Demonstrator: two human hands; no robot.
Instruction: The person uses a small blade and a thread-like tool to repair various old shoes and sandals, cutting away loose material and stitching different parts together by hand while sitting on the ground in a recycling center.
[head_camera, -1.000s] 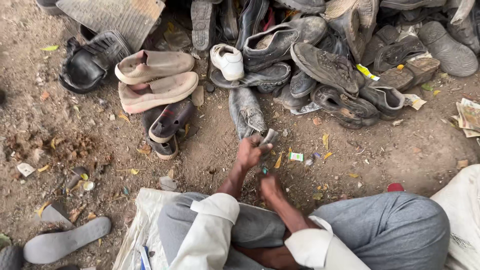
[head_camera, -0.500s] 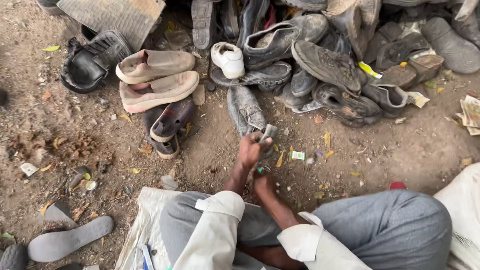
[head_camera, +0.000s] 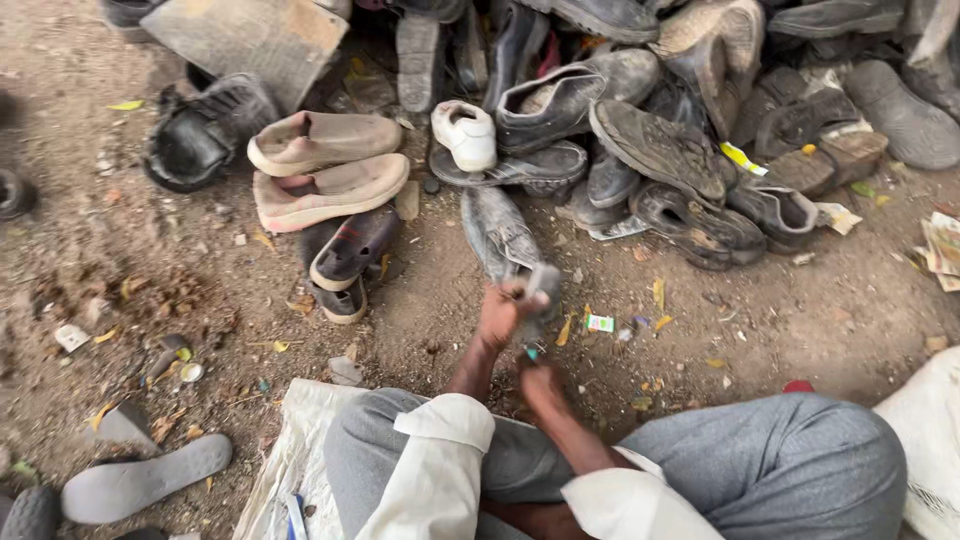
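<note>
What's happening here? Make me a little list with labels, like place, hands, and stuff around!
place: bare dirt ground with scraps and leaves
person: sitting, grey trousers, white sleeves
left hand: grips a small grey piece, raised off the ground
right hand: just below it, seems to hold a small tool; too blurred to tell
pile: worn dark shoes heaped ahead
nearby: two tan shoes, a small white shoe, a loose grey sole

The left hand (head_camera: 503, 312) has lifted — raising the grey tool (head_camera: 540, 290).
</note>
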